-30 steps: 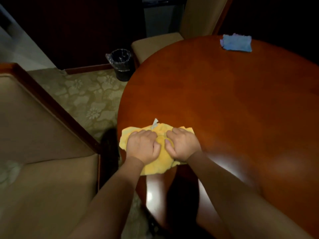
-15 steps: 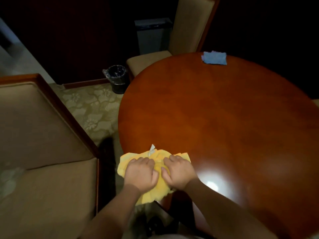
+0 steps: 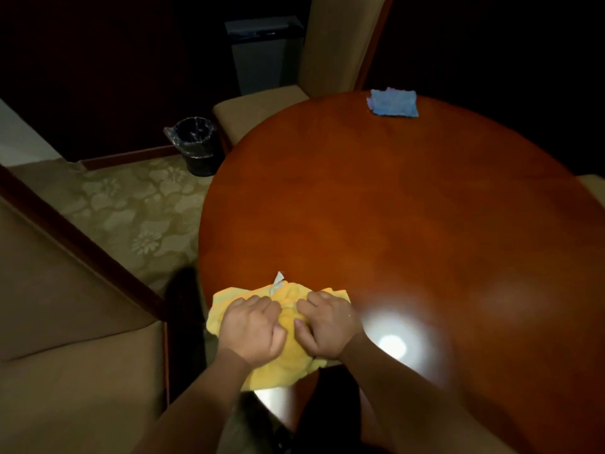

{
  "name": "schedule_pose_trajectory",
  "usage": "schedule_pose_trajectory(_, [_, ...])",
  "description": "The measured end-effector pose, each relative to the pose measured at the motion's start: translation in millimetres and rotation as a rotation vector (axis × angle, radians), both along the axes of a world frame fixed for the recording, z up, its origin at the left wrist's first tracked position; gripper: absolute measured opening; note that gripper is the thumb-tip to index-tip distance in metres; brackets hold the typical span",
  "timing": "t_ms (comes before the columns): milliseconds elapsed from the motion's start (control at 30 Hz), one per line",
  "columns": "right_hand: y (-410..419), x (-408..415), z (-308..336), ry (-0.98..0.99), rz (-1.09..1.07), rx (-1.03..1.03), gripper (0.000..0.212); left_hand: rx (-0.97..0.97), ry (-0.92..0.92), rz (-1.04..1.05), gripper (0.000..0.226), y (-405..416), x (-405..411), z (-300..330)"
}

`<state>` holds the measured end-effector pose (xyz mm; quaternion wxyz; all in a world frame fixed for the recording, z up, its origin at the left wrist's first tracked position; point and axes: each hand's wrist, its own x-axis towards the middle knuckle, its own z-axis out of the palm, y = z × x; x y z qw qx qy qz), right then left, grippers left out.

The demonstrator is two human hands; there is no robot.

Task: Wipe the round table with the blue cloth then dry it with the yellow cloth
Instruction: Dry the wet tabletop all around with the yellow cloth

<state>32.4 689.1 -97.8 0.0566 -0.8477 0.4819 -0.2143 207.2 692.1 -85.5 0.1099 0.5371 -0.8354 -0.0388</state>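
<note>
Over the last second both hands have drawn the crumpled yellow terry cloth (image 3: 288,352) back toward the person along the round, glossy reddish-brown wooden table (image 3: 409,224). The cloth lay wholly on the tabletop a second ago; now its near part hangs past the table's near-left edge. The left hand (image 3: 250,332) and right hand (image 3: 325,326) have come with it, knuckles bent and pressed into the fabric side by side. The camera has tilted upward, so the folded blue cloth (image 3: 393,103) at the far edge now sits lower in the picture, and more of the beige chair back (image 3: 337,44) behind it shows.
</note>
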Motion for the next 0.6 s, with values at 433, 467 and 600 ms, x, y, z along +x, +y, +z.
schedule_pose_trajectory(433, [-93.0, 12.3, 3.6, 0.002, -0.167, -0.004, 0.031, -0.049, 0.032, 0.139, 0.027, -93.7, -3.5, 7.3])
schedule_pose_trajectory(467, [-88.0, 11.3, 5.7, 0.001, -0.170, 0.013, 0.031, -0.036, 0.012, 0.150, 0.027, -87.3, -4.6, 9.9])
schedule_pose_trajectory(600, [-53.5, 13.4, 10.6, 0.035, -0.137, 0.052, 0.030, 0.035, -0.001, 0.189, 0.024, -45.8, -2.8, 16.4])
